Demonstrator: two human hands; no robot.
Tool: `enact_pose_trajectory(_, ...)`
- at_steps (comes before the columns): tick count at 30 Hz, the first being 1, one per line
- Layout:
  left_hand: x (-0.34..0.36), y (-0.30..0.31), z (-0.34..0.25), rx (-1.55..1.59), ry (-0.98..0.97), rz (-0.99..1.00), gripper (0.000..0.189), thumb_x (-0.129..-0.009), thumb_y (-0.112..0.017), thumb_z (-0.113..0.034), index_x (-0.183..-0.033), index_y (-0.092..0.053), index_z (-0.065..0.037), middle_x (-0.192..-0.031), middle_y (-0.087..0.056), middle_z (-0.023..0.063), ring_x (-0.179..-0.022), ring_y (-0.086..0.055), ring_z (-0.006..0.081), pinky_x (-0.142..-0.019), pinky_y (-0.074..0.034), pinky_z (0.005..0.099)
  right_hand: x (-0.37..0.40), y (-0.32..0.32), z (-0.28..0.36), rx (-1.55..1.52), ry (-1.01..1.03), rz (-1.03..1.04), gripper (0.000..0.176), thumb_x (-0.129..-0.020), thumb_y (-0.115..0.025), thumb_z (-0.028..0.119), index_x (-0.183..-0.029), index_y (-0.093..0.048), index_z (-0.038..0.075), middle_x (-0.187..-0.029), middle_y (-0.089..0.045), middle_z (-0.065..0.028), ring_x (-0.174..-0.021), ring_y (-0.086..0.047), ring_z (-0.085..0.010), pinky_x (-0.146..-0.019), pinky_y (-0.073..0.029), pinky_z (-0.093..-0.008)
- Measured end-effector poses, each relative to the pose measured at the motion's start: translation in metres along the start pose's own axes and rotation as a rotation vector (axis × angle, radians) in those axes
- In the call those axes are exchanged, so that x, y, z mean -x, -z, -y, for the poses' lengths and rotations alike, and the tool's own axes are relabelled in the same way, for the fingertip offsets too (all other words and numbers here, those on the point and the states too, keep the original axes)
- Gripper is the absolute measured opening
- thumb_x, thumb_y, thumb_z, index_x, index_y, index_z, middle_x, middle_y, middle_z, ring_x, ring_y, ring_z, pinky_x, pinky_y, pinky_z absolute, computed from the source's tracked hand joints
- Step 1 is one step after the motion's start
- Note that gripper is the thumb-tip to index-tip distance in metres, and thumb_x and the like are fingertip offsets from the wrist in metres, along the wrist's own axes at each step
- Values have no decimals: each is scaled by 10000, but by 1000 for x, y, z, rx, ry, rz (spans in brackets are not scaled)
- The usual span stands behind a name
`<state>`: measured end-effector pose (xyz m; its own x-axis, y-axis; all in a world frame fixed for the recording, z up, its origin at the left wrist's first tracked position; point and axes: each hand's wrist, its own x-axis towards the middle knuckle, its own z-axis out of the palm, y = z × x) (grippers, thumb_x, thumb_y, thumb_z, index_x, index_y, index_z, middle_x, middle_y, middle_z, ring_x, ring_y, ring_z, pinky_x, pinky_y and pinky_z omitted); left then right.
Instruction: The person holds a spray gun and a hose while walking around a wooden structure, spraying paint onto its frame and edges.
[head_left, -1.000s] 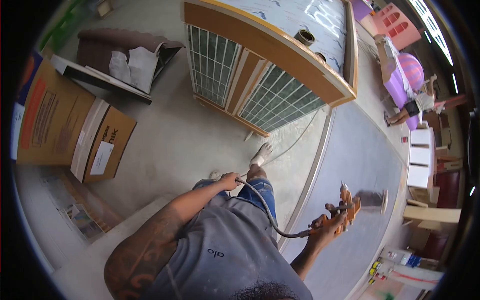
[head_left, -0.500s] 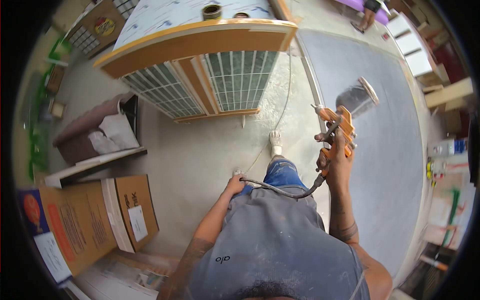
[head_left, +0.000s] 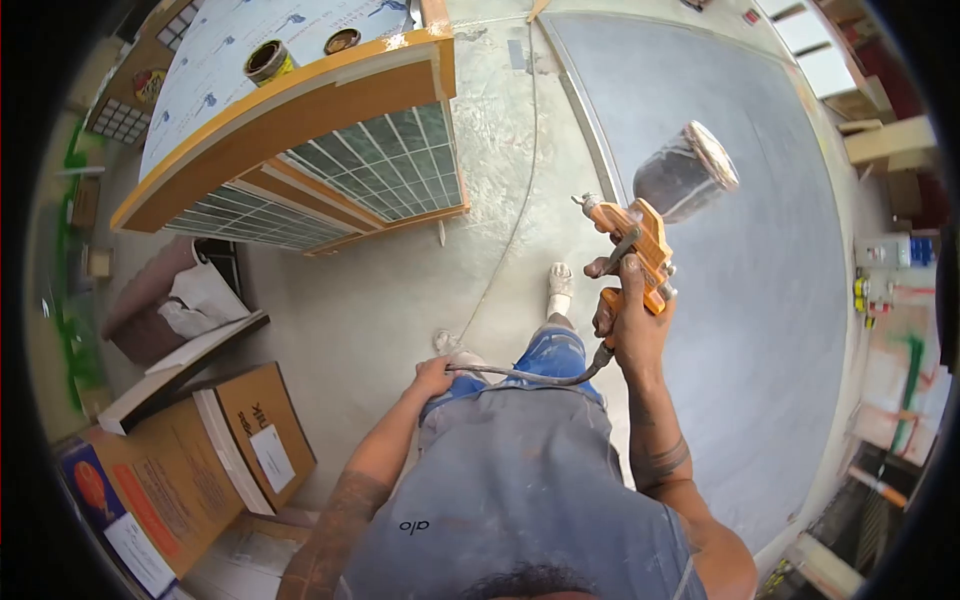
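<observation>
An orange spray gun (head_left: 643,240) with a paint-smeared cup (head_left: 685,172) on it is in my right hand (head_left: 637,315), whose fingers wrap round its handle and lie by the trigger. A dark hose (head_left: 540,378) runs from the bottom of the gun to my left hand (head_left: 434,376), closed round it in front of my thigh. Beyond both hands stands an orange-brown wooden cabinet (head_left: 300,105) with glass grid panels. On its patterned top are an open can (head_left: 268,62) and a small round container (head_left: 342,41).
Cardboard boxes (head_left: 175,470) and a maroon padded piece (head_left: 150,310) lie at the left. The thin hose (head_left: 522,205) trails over the floor ahead. A large grey panel (head_left: 740,330) lies at the right, with wood pieces (head_left: 893,143) beyond it.
The cabinet and its cans now appear farther left and nearer. Both hands have shifted left in view, still holding the gun and hose. My left foot has moved forward.
</observation>
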<state>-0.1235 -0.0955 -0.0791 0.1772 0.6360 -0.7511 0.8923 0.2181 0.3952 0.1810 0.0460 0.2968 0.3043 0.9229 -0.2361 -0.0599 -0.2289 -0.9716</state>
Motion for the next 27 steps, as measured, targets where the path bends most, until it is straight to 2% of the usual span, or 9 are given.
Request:
enact_pose_trajectory(5,-45,-14,-52,68,65,-39,394,-933,-673,-464,-1131,-683,-123,-1152,-711,152,-1147,-641,357,-1008,-415,503,-98,46,-14,86,63,102,363,-1079,-516,260,-1331,-518,-1,-946,-700,-123,-465,-488,-65,-407,-389,-215)
enact_pose_trajectory(9,-85,-16,-128,438,167,-147,317,-932,-709,-384,-1016,-685,-80,-1093,-696,158,-1053,-661,349,-910,-488,473,-211,68,-36,280,374,361,394,-1055,-532,183,-1393,-495,-17,-932,-700,-98,-521,-512,-47,-464,-420,-210)
enact_pose_trajectory(11,-98,-29,-166,559,167,-391,272,-923,-733,-322,-982,-679,-62,-1024,-687,161,-983,-662,348,-860,-507,453,-255,85,-53,420,333,441,371,-1003,-574,102,-1350,-559,-30,-939,-722,-112,-677,-626,-112,-614,-504,-253)
enact_pose_trajectory(13,-132,-16,-206,672,151,-655,220,-906,-762,-236,-965,-670,-44,-909,-666,152,-881,-655,337,-817,-516,429,-300,72,-56,523,457,521,359,-963,-638,60,-1306,-597,-39,-970,-742,-149,-840,-722,-194,-759,-563,-306)
enact_pose_trajectory(16,-142,0,-258,763,260,-757,220,-905,-763,-231,-968,-669,-43,-893,-668,147,-867,-658,330,-805,-513,430,-337,46,-56,557,646,616,348,-951,-675,63,-1278,-606,-36,-968,-743,-159,-852,-738,-206,-761,-567,-315)
enact_pose_trajectory(19,-158,-7,-286,804,265,-925,221,-926,-736,-201,-1009,-656,-12,-911,-667,163,-845,-653,336,-771,-515,421,-364,17,-65,545,779,638,355,-937,-697,46,-1269,-599,-33,-980,-740,-166,-870,-747,-221,-765,-574,-328)
enact_pose_trajectory(21,-175,-17,-292,784,262,-1071,207,-962,-694,-181,-1051,-650,1,-917,-674,174,-811,-659,333,-735,-517,406,-375,-4,-71,500,881,626,365,-930,-708,36,-1268,-591,-37,-991,-739,-165,-865,-746,-226,-757,-576,-324)
enact_pose_trajectory(25,-191,-14,-297,947,270,-1179,193,-986,-666,-163,-1082,-653,3,-902,-677,170,-744,-646,292,-688,-511,380,-385,-31,-85,508,1031,593,384,-947,-692,24,-1294,-561,-77,-998,-739,-153,-836,-722,-167,-723,-563,-284)
enact_pose_trajectory(27,-196,-11,-299,902,347,-1167,189,-994,-655,-153,-1094,-652,8,-896,-677,167,-714,-634,272,-669,-505,370,-383,-42,-86,486,925,592,385,-954,-689,28,-1297,-559,-89,-998,-736,-153,-844,-713,-157,-737,-558,-278)
